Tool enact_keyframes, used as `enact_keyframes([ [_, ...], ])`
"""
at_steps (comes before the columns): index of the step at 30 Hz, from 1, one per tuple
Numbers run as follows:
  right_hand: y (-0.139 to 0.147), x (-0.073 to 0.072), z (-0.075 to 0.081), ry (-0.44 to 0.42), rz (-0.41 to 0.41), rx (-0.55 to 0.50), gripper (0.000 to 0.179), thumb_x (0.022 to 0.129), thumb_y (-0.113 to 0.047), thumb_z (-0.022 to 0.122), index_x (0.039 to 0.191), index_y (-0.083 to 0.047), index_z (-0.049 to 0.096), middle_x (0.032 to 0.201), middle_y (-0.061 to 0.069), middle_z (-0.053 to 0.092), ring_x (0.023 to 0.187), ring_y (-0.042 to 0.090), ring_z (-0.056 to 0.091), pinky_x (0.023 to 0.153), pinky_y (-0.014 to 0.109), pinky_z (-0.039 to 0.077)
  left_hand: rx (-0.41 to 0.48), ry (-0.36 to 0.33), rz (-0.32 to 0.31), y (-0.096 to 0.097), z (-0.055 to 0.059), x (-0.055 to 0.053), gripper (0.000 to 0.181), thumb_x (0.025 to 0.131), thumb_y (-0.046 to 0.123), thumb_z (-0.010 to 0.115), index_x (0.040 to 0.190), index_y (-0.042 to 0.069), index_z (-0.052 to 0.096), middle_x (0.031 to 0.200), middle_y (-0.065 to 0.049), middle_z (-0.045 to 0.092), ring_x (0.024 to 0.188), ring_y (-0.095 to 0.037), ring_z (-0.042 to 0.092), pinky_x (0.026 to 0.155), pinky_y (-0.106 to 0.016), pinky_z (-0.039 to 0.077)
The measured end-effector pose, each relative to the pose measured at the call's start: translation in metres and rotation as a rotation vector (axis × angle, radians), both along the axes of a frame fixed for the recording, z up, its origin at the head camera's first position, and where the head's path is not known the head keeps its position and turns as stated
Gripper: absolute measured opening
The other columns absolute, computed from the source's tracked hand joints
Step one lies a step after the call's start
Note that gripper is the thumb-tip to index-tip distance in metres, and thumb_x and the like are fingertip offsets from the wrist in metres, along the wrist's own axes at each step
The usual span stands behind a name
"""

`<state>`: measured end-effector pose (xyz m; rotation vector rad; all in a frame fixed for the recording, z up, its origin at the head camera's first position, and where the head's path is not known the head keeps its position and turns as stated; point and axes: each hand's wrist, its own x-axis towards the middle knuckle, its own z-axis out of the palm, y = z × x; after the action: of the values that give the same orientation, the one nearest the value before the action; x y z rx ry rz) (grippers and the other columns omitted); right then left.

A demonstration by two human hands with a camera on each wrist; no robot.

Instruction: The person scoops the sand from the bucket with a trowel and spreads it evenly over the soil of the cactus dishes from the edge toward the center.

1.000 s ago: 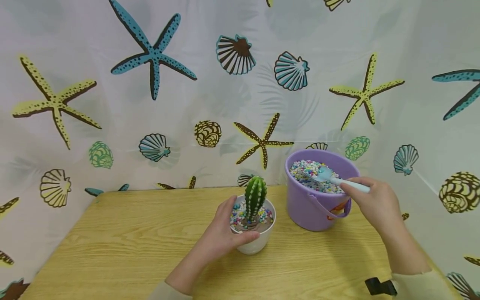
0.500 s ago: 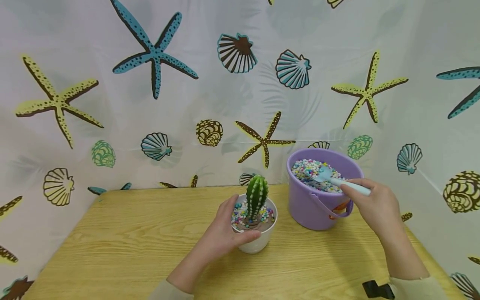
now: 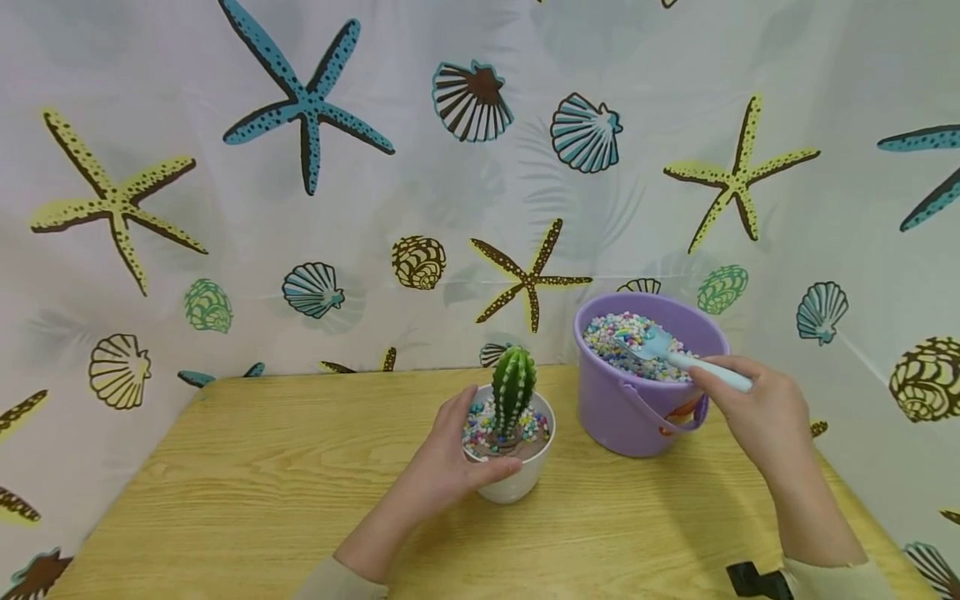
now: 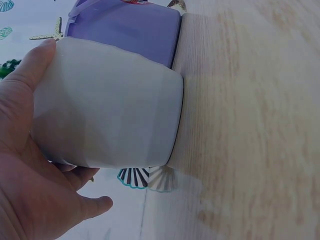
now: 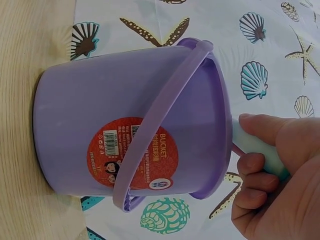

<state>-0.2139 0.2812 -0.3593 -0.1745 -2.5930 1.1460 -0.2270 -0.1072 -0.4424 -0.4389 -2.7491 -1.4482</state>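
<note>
While the wood table [image 3: 300, 475] holds it all up, the purple bucket [image 3: 618, 417] sits at two o'clock from the white pot [image 3: 512, 487]. Your left hand [image 3: 450, 462] wraps round the pot from six o'clock to ten, which should stop it sliding. Your right hand [image 3: 768, 412] grips the blue scoop [image 3: 663, 348] from the bucket's four o'clock. By the green cactus [image 3: 513, 392], a brown patch [image 3: 527, 450] shows at the pot's five o'clock. Dig low, then lift flat and slow, so the tiny beads [image 3: 611, 337] do not roll off.
</note>
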Motion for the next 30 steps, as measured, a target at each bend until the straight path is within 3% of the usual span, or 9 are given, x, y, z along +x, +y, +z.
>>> enact_keyframes([
  [4,0.0,0.002,0.002,0.018,0.002,0.015,0.069,0.101,-0.069,0.069,0.14,-0.013,0.076,0.104,0.016,0.067,0.058,0.018,0.039,0.046,0.033,0.034,-0.004,0.0,0.005,0.0,0.0,0.0,0.126,0.085,0.059,0.093,0.177,0.012,0.02,0.178,-0.02,0.025,0.157,-0.047,0.037,0.123,-0.069,0.036],
  [7,-0.001,0.004,0.004,0.034,0.013,0.022,0.068,0.102,-0.068,0.069,0.14,-0.012,0.077,0.117,0.018,0.07,0.056,0.017,0.039,0.045,0.033,0.033,-0.002,-0.007,0.004,-0.001,0.001,0.0,0.126,0.086,0.059,0.093,0.177,0.012,0.02,0.178,-0.02,0.024,0.157,-0.047,0.037,0.123,-0.069,0.036],
  [15,-0.003,0.01,0.009,0.034,0.025,0.024,0.071,0.101,-0.07,0.069,0.141,-0.013,0.076,0.125,0.02,0.071,0.06,0.019,0.043,0.047,0.033,0.036,0.002,-0.01,0.0,0.0,0.001,0.0,0.125,0.086,0.058,0.093,0.177,0.012,0.02,0.178,-0.019,0.025,0.157,-0.046,0.038,0.122,-0.069,0.038],
  [21,-0.007,0.015,0.013,0.022,0.035,-0.005,0.069,0.099,-0.071,0.072,0.14,-0.015,0.077,0.113,0.016,0.07,0.059,0.018,0.043,0.045,0.032,0.035,0.005,-0.014,-0.002,-0.001,0.0,0.0,0.125,0.086,0.058,0.093,0.177,0.012,0.02,0.178,-0.019,0.025,0.157,-0.045,0.038,0.122,-0.069,0.038],
  [30,-0.015,0.022,0.013,0.006,0.079,-0.018,0.065,0.098,-0.07,0.074,0.138,-0.019,0.079,0.117,0.014,0.071,0.061,0.018,0.044,0.046,0.033,0.038,0.008,-0.009,-0.005,-0.001,0.0,0.0,0.126,0.086,0.059,0.093,0.177,0.012,0.02,0.178,-0.018,0.024,0.158,-0.045,0.037,0.123,-0.069,0.037],
])
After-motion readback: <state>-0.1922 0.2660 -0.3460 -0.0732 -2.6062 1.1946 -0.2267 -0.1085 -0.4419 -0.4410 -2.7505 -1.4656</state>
